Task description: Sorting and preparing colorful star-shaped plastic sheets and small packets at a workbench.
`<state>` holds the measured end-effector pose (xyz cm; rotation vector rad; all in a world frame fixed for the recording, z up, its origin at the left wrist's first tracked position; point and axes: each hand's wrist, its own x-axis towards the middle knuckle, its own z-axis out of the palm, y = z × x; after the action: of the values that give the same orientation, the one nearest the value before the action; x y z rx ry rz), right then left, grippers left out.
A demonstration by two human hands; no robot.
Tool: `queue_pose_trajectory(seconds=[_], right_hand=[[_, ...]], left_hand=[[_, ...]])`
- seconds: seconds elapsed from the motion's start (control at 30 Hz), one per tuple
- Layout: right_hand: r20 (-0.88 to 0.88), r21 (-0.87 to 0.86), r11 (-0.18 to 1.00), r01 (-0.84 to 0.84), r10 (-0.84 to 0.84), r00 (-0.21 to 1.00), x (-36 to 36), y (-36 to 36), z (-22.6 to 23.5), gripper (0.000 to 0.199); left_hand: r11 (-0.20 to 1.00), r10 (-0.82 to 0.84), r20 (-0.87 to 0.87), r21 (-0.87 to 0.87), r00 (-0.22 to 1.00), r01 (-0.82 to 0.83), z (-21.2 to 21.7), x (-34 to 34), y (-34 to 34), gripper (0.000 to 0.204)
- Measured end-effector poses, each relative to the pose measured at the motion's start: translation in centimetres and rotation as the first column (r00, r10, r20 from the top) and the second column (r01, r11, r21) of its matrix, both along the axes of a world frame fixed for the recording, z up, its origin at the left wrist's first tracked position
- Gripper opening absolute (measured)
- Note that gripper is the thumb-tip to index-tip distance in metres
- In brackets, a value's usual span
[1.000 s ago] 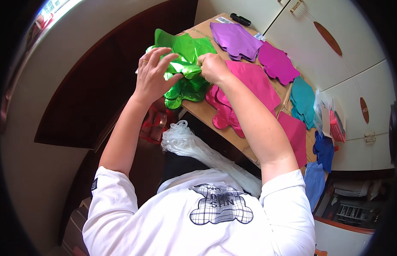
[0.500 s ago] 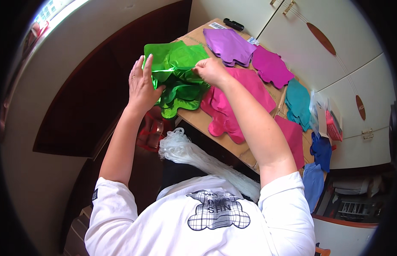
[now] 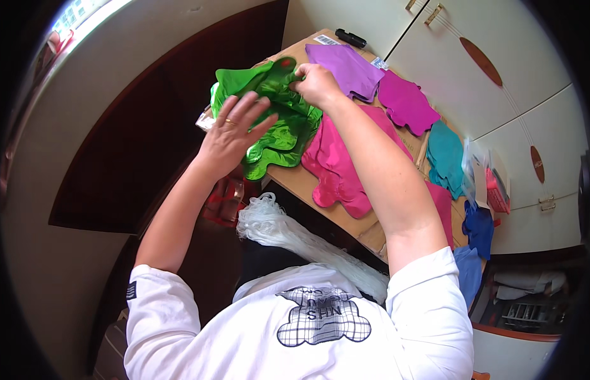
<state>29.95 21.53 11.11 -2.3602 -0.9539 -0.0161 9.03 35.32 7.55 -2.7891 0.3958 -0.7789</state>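
Note:
Shiny green foil balloons [image 3: 279, 142], flat and lobed in outline, lie in a stack on the cardboard-topped table [image 3: 365, 229]. My right hand [image 3: 319, 85] pinches the top one near its upper edge, and that sheet is lifted and folded over. Over the stack's left side is my left hand [image 3: 230, 136], its fingers spread and slightly blurred; whether it touches the foil I cannot tell. A pile of pink foil balloons [image 3: 349, 158] lies beside the green stack, partly under my right forearm.
Lilac [image 3: 346, 66], magenta [image 3: 406, 104], teal [image 3: 446, 158] and blue [image 3: 477, 231] foil piles line the table's far and right sides. A black object [image 3: 351, 38] lies at the back. White stringy strands [image 3: 295, 234] hang before me. Cabinets [image 3: 517, 120] stand behind.
My right hand has moved up, pulling the green foil's edge with it. My left hand has shifted right over the stack, its fingers now leaning across the foil.

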Motion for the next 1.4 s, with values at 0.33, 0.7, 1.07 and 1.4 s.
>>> queue_pose_trajectory(seconds=[0.33, 0.7, 1.07, 1.4], right_hand=[[0.041, 0.094, 0.922, 0.375, -0.38, 0.924, 6.7, -1.5, 5.2, 0.031], [-0.085, 0.686, 0.674, 0.274, -0.299, 0.95, 9.0, -28.4, 13.6, 0.043], [0.724, -0.115, 0.99, 0.08, 0.028, 0.689, -19.6, -41.3, 7.6, 0.026], [0.597, -0.241, 0.951, 0.192, -0.011, 0.802, -23.0, -43.1, -2.0, 0.019]], left_hand=[[0.962, -0.153, -0.281, -0.263, 0.947, 0.077, -0.3, 1.4, 1.2, 0.051], [0.933, -0.204, -0.283, -0.346, 0.937, 0.098, 0.4, 1.8, 0.4, 0.056], [0.866, -0.185, -0.14, -0.491, 0.973, 0.094, 3.3, 1.4, -2.9, 0.041], [0.38, -0.79, -0.514, -0.838, 0.334, -0.39, 1.2, -5.9, -26.4, 0.032]])
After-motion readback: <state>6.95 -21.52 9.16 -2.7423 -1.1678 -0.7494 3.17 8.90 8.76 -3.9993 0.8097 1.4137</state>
